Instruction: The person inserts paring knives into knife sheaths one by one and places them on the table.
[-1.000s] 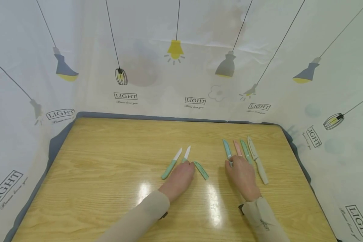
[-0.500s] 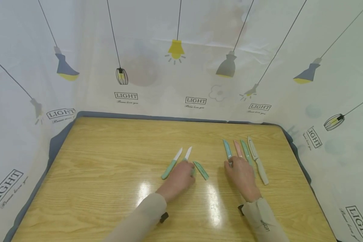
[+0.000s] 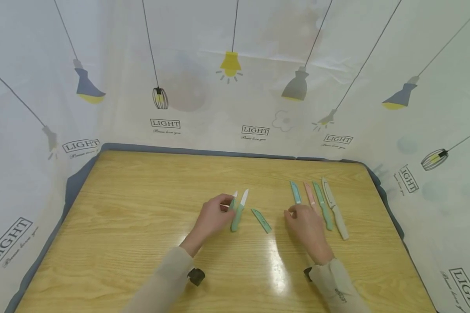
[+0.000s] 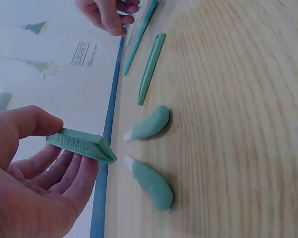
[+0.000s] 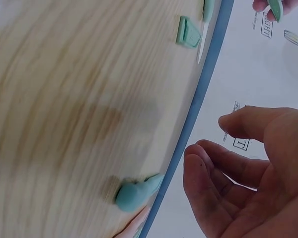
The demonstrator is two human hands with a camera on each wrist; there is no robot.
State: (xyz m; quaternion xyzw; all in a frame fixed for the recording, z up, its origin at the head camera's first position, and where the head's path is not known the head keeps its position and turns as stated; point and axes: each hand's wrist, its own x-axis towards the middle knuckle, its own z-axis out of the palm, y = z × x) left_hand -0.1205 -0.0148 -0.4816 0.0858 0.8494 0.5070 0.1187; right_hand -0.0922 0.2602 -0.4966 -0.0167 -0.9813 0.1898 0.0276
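Your left hand pinched a green sheath; your right hand seemed relaxed, empty.
Bare blades facing the desk's far edge could have cut you upon slipping.

Left forearm, pale-sleeved, extends in from the near side of the surface. Left hand raised over the surface's middle, thumb set against fingers in a pinch. Right forearm, likewise sleeved, enters from the same side; right hand over the surface's right part, fingers loosely curled, thumb tip apart from them.
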